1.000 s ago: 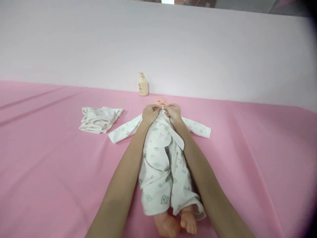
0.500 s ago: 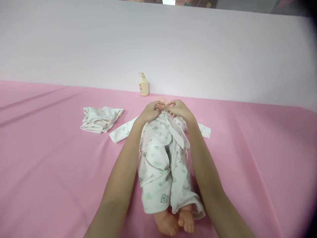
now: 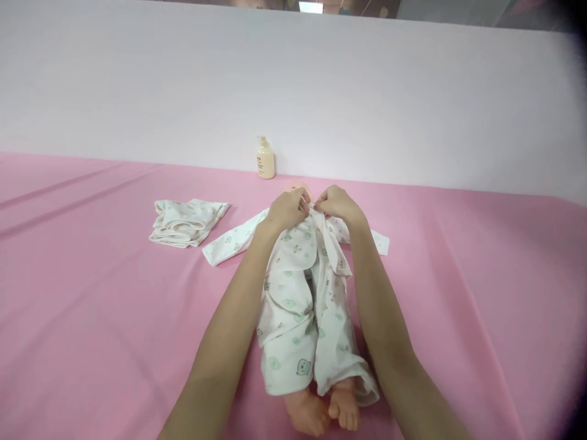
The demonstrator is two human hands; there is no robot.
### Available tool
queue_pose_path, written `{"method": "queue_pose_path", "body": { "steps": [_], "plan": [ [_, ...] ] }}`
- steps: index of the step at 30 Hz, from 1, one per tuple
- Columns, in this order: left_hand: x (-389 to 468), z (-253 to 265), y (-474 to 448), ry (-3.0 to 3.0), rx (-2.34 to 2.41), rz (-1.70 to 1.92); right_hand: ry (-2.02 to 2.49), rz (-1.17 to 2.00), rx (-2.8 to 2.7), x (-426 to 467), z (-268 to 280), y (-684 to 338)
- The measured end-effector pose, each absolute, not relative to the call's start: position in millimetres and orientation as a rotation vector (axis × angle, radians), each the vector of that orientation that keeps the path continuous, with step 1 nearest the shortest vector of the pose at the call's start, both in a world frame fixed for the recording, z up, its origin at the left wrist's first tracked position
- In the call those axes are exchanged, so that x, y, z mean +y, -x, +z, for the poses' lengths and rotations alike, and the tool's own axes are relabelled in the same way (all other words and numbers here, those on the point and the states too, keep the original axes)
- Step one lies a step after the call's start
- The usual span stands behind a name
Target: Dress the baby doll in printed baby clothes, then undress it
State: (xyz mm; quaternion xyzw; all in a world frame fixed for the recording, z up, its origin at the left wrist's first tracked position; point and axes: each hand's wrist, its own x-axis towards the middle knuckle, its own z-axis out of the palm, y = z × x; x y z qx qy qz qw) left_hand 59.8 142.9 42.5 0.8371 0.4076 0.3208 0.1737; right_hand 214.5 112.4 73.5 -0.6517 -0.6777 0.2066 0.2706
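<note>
A baby doll [image 3: 308, 415] lies on its back, its bare feet toward me and most of its head hidden behind my hands. It wears white printed trousers [image 3: 287, 342] and a white printed baby shirt [image 3: 293, 247] with the front flap hanging loose on the right. Both sleeves lie spread out to the sides. At the doll's neck, my left hand [image 3: 290, 209] is closed on the shirt's collar edge. Close beside it, my right hand [image 3: 337, 201] pinches the right side of the same collar. The fingertips are small and partly hidden.
Folded white printed cloth [image 3: 188, 223] lies to the left of the doll. A cream pump bottle [image 3: 265, 160] stands at the back against the white wall [image 3: 293, 91]. Pink sheeting [image 3: 114, 318] with a few creases covers the surface.
My left hand has shifted slightly right along the collar, and the hands have turned a little. More of the left sleeve and the doll's head now shows.
</note>
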Motion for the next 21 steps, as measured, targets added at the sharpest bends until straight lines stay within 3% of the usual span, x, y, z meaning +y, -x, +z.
{"method": "queue_pose_path", "body": {
  "steps": [7,21],
  "plan": [
    [142.8,46.4,-54.0,-2.087,0.996,0.89,1.787,0.607,-2.057,98.0,87.2,-210.2],
    [145.3,52.3,-39.5,-1.782,0.839,0.821,1.568,0.713,-1.833,103.1,85.0,-211.7]
  ]
}}
